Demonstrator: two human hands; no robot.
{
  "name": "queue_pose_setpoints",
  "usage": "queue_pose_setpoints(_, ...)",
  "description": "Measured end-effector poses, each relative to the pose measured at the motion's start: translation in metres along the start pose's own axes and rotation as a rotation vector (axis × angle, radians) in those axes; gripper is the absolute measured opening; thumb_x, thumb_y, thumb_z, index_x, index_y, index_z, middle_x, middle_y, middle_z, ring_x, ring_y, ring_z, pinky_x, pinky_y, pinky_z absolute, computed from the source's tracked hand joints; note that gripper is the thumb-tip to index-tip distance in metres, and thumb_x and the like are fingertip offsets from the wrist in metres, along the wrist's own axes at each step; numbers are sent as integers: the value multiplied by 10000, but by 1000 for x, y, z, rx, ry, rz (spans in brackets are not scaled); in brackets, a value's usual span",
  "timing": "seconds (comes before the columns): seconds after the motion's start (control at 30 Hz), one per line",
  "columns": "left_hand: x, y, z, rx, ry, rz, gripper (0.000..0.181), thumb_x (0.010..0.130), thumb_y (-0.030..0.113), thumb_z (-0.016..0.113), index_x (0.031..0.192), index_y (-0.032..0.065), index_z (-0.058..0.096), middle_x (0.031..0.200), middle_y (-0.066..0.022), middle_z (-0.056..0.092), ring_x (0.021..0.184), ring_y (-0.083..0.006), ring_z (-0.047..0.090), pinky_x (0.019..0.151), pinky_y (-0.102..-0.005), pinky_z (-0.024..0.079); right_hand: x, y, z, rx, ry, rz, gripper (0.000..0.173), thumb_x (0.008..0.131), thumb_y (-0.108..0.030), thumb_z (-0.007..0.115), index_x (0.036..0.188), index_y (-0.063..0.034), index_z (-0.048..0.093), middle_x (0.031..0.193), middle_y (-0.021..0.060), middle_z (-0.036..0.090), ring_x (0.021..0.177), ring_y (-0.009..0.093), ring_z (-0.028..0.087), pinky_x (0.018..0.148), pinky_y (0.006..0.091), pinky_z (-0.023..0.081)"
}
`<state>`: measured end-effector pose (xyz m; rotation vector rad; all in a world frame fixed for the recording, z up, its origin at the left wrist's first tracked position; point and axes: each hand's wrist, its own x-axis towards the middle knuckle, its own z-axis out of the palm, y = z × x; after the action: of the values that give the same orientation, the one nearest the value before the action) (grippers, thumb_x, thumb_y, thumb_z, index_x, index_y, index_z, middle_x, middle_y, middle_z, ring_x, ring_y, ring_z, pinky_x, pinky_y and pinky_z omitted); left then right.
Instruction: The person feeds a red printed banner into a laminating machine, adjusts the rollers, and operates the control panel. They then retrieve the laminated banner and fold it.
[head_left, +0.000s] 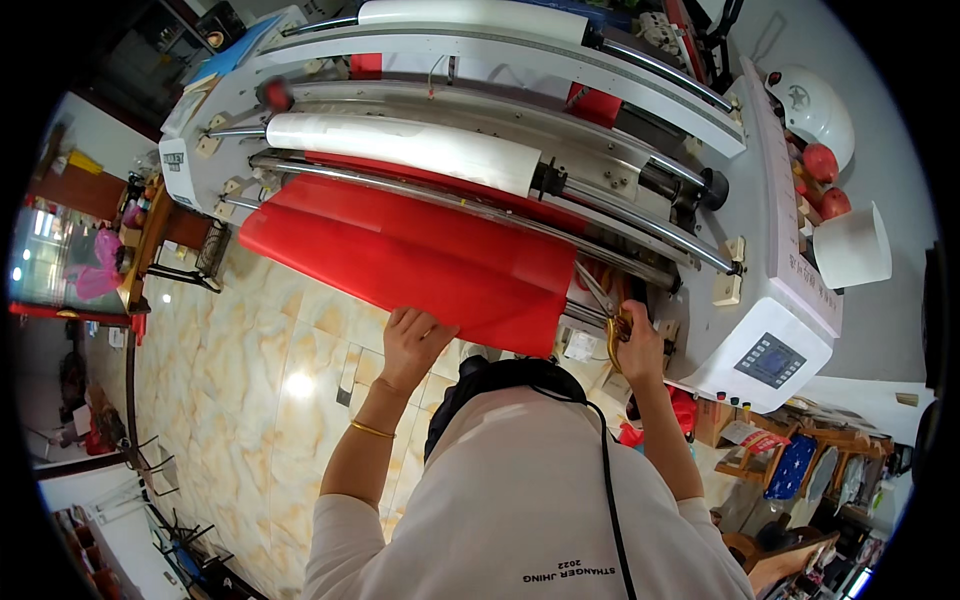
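A wide red sheet (442, 270) hangs out of a large roll machine before me, its near edge folded over or loosely curled. My left hand (414, 345) pinches that edge around its middle, the thumb on top. In my right hand (641, 346) is a pair of scissors with gold-coloured handles (619, 330). Their blades (594, 289) point away from me beside the sheet's right edge; whether they touch it I cannot tell. Behind the sheet, a thin steel bar (420, 193) runs across, and beyond it a white roll (405, 150) sits on a shaft.
A control panel (770, 361) with buttons is on the machine's right end. Above it stand a white cup-shaped container (853, 244) and a white helmet (814, 109). A wooden table (154, 232) is at left on the tiled floor (232, 375). Wooden chairs (757, 465) are at lower right.
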<state>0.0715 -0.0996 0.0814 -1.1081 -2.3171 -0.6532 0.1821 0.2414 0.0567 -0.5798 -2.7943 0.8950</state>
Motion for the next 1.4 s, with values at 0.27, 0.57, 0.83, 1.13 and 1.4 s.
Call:
queue_pose_setpoints(0.27, 3, 3, -4, -8, -3, -3, 183, 592, 74, 728, 746, 133, 647, 769, 5, 565, 756, -186, 575, 699, -333, 451, -1, 3, 2, 1, 11, -13, 509, 696, 20, 668, 1132, -136, 457, 916, 176, 635, 843, 392, 622, 714, 472, 489)
queue_pose_setpoints(0.57, 13, 8, -8, -26, 26, -45, 167, 596, 76, 741, 720, 130, 643, 733, 8, 552, 733, -183, 570, 684, -330, 448, -3, 2, -5, 60, 7, -63, 467, 734, -36, 689, 1140, -111, 471, 932, 166, 636, 855, 364, 629, 734, 428, 496)
queue_pose_setpoints(0.83, 12, 7, -5, -12, 37, -75, 165, 641, 83, 784, 643, 111, 621, 689, -5, 541, 691, -212, 551, 645, -362, 437, -15, -27, -77, 75, -327, -166, 400, 835, -134, 643, 1168, -58, 434, 967, 198, 558, 883, 349, 618, 759, 388, 495)
queue_pose_setpoints(1.13, 12, 10, -6, -17, 45, -101, 159, 639, 80, 784, 639, 92, 625, 683, -15, 535, 677, -211, 531, 639, -353, 422, -39, -23, -92, -131, -485, -489, 598, 648, -281, 811, 1096, -89, 464, 1015, 135, 542, 963, 335, 537, 837, 445, 426)
queue_pose_setpoints(1.4, 10, 14, -4, -18, 55, -168, 136, 629, 96, 771, 671, 115, 642, 697, 4, 533, 722, -194, 538, 676, -346, 422, -28, -24, -52, -145, -493, -505, 601, 666, -316, 803, 1085, -48, 466, 998, 144, 561, 975, 341, 537, 848, 427, 422)
